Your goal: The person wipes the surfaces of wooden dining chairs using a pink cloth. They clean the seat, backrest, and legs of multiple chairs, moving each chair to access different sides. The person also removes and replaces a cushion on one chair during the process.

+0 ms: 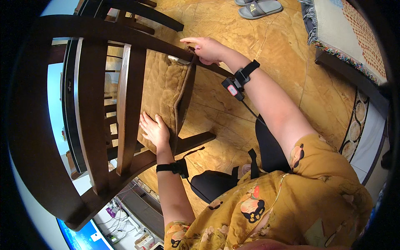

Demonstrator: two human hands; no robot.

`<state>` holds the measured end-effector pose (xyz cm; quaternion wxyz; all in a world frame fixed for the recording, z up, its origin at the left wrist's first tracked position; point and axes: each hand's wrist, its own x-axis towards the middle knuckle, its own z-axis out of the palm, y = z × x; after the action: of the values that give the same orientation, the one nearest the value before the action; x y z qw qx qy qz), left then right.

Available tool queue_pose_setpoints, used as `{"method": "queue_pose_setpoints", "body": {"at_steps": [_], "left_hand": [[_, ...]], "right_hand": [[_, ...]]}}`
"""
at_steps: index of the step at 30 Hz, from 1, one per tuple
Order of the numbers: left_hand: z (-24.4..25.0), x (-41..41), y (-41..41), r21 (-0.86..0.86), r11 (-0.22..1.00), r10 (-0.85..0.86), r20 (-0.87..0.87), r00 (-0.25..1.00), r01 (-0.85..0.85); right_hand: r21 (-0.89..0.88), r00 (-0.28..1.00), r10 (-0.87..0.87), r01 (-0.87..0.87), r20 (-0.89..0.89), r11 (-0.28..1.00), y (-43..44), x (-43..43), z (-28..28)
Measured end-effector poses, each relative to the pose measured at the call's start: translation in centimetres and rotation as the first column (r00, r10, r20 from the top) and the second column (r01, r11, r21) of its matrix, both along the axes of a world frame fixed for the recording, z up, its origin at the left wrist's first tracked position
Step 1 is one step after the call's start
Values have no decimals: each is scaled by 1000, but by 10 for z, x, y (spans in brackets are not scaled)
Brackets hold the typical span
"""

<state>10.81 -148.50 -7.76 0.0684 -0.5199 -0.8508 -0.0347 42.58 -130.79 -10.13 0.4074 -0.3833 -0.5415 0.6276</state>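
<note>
A dark wooden chair [90,109] with a slatted back stands close in front of me, seen sideways in the wide view. On its seat lies a brown quilted plush cushion [162,84]. My left hand [156,129] rests with spread fingers on the near part of the cushion and holds nothing. At the cushion's far corner, my right hand [207,50] is by the chair frame, its index finger stretched out and the other fingers curled; whether it grips anything there is hidden. A small white item [178,59] shows at the cushion's edge beside that corner.
Grey slippers [261,9] lie on the tan tiled floor [275,40]. A fringed cover [337,37] drapes dark furniture at upper right. More dark chairs [150,14] stand beyond. At lower left are a lit screen [82,234] and tangled cables [120,218]. Cords run from both wrist devices.
</note>
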Motion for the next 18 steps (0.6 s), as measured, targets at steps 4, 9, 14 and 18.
{"method": "queue_pose_setpoints", "body": {"at_steps": [4, 9, 14, 18], "left_hand": [[0, 7, 5, 21, 1000, -21, 0, 1000, 21], [-1, 4, 1, 48, 999, -19, -29, 999, 20], [5, 5, 8, 31, 999, 28, 49, 998, -30], [8, 24, 31, 28, 979, 201, 85, 976, -204]], "right_hand": [[-68, 978, 95, -84, 187, 994, 10, 13, -17], [-76, 999, -23, 26, 46, 997, 16, 39, -15], [-129, 997, -35, 43, 66, 991, 7, 48, -1], [-257, 999, 48, -45, 4, 965, -2, 56, 11]]}}
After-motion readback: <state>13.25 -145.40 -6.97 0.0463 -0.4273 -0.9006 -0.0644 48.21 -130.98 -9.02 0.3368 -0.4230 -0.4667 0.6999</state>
